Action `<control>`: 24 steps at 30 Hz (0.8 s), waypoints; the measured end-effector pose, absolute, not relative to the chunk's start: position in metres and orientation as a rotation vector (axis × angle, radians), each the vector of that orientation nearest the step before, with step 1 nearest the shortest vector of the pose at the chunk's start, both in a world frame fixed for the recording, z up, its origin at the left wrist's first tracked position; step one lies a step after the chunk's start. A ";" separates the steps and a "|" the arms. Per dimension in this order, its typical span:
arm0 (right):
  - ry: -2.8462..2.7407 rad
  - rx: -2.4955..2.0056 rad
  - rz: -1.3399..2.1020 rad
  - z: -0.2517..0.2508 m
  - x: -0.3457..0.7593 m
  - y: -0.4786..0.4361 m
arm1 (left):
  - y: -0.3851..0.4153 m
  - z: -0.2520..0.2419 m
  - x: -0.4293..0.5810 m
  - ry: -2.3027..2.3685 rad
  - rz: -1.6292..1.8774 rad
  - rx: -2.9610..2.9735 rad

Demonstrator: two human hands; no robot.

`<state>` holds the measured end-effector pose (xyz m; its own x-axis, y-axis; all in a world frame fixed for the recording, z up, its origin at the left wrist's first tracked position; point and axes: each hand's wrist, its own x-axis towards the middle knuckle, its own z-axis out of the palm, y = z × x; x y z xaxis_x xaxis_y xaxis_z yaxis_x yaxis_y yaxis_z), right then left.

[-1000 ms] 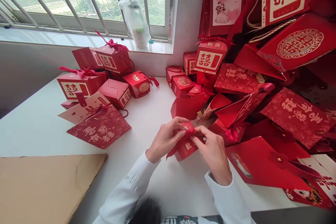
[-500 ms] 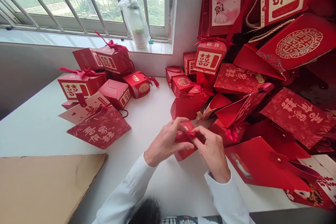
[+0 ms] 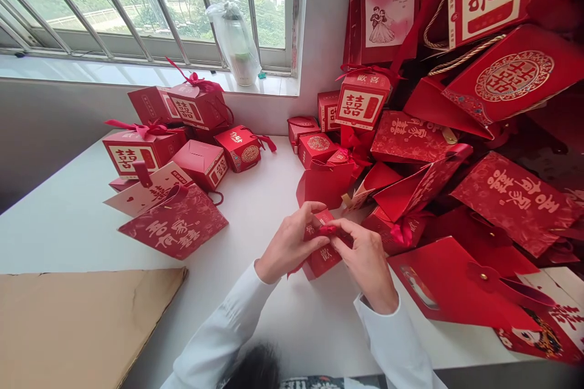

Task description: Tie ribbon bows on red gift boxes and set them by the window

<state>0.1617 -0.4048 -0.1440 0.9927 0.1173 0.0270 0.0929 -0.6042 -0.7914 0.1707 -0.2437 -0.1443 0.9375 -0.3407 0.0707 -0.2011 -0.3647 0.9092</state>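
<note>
A small red gift box (image 3: 320, 262) with gold characters stands on the white table (image 3: 260, 194), between my two hands. Across its top runs a red ribbon (image 3: 327, 230), bunched where my fingertips meet. My left hand (image 3: 292, 239) is closed on the ribbon from the left, thumb and fingers near the knot. From the right, my right hand (image 3: 365, 255) pinches the ribbon between thumb and forefinger. A ribbon tail pokes out below my left hand. The exact shape of the knot is hidden by my fingers.
Red gift boxes and bags (image 3: 410, 134) are heaped along the right side. Another group of red boxes (image 3: 198, 106) stands at the back left, with a patterned red bag (image 3: 176, 222) in front. A cardboard sheet (image 3: 82, 322) covers the near left. A wrapped cup (image 3: 241, 51) sits on the windowsill.
Both hands stay at the box with small finger movements. The ribbon bunch between the fingertips shows more, and a ribbon tail now appears below my left hand.
</note>
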 end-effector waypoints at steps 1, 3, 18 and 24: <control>-0.138 -2.222 0.040 -0.144 0.162 -0.404 | -0.242 -0.144 0.171 -0.395 -0.168 1.938; -0.113 -2.222 0.045 -0.143 0.162 -0.404 | -0.239 -0.142 0.171 -0.378 -0.194 1.895; -0.013 -2.365 -0.054 -0.146 0.157 -0.398 | -0.246 -0.141 0.170 -0.210 -0.050 2.027; 0.013 -2.352 -0.038 -0.146 0.156 -0.398 | -0.242 -0.140 0.173 -0.259 -0.096 2.028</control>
<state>0.1561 -0.3978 -0.1456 0.9995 -0.0208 0.0234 0.0020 -0.7044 -0.7098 0.1729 -0.2423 -0.1405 0.9735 -0.2245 0.0444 -0.1409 -0.4350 0.8894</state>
